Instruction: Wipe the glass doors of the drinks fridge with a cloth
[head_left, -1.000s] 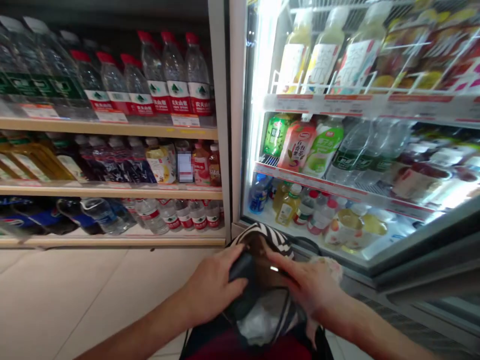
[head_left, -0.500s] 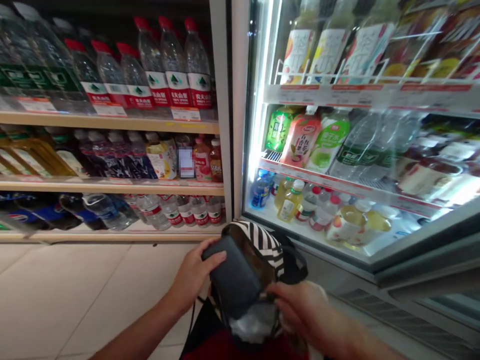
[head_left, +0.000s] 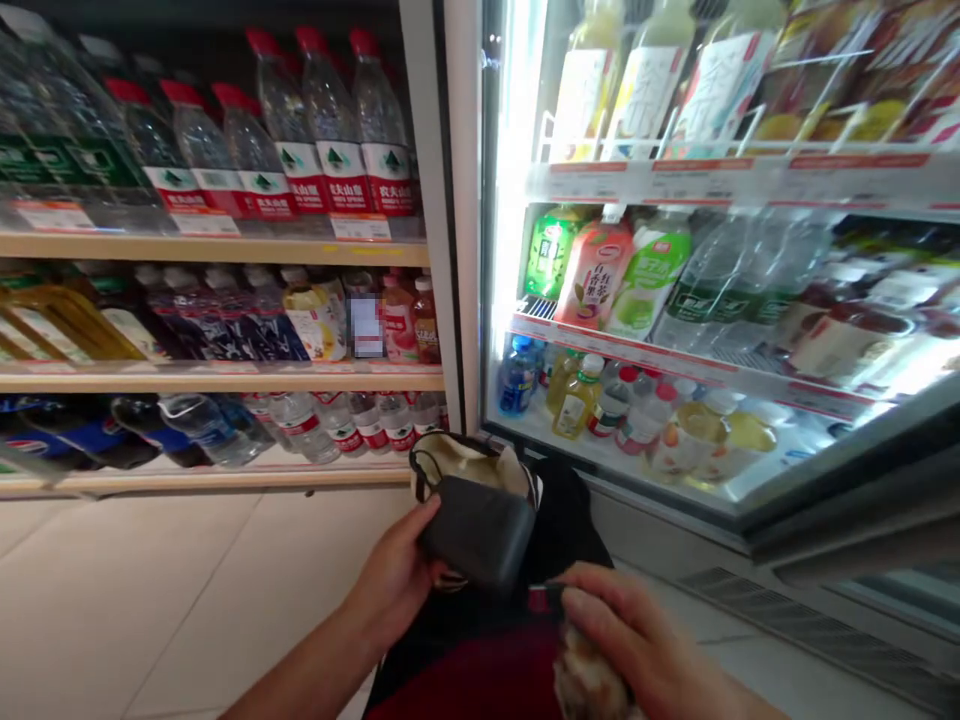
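Note:
My left hand [head_left: 401, 570] is closed on a dark grey rectangular case [head_left: 484, 530] with rounded edges, thumb on its near left corner. The case is tilted over the near side of an open bag [head_left: 461, 462], whose cream lining shows behind it; black-and-white stripes show at the bag's edge. To the right, my right hand [head_left: 619, 615] is closed around a small dark item with a reddish end [head_left: 546, 598]. Below those fingers hangs a blurred, brown-and-cream fluffy thing [head_left: 589, 675]; whether it is joined to the small item I cannot tell.
A lit drinks fridge [head_left: 555, 335] stands on the right, its open door [head_left: 847, 500] reaching toward me. Left of it, wooden shelves [head_left: 225, 382] hold bottled drinks. Pale floor tiles [head_left: 187, 580] lie below. Dark red and black cloth [head_left: 465, 670] covers my lap.
The case has turned from slanting to nearly level, and the bag's mouth now shows its cream lining. My right hand has drawn back from the bag, and the fluffy thing now shows under it.

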